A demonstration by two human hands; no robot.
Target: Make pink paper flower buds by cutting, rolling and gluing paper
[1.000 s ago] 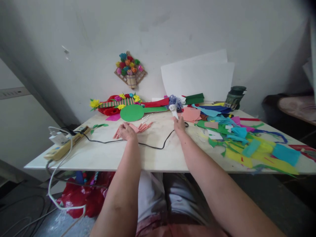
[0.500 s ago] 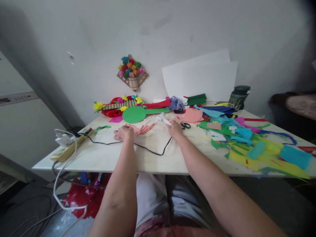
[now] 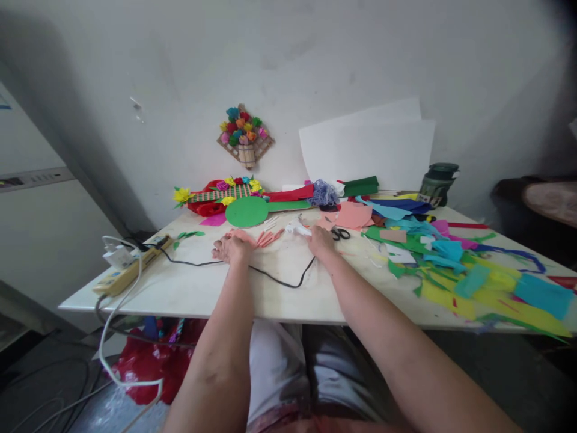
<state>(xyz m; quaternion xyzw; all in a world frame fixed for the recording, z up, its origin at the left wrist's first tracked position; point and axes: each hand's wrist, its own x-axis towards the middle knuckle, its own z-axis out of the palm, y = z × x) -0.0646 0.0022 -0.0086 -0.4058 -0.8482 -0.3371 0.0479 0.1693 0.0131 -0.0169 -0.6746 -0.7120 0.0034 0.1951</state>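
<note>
On the table [image 3: 189, 288], our left hand [image 3: 232, 248] presses flat, fingers spread, on pink paper strips [image 3: 264, 236]; our right hand [image 3: 320, 239] grips the glue gun [image 3: 297, 228].

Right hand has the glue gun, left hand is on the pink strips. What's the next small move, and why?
Probably bring the nozzle of the white glue gun the short way left to the pink paper strips. The right hand grips the gun just right of the strips, its black cord trailing slack, and the left hand already rests on their near end, steadying them.
</note>
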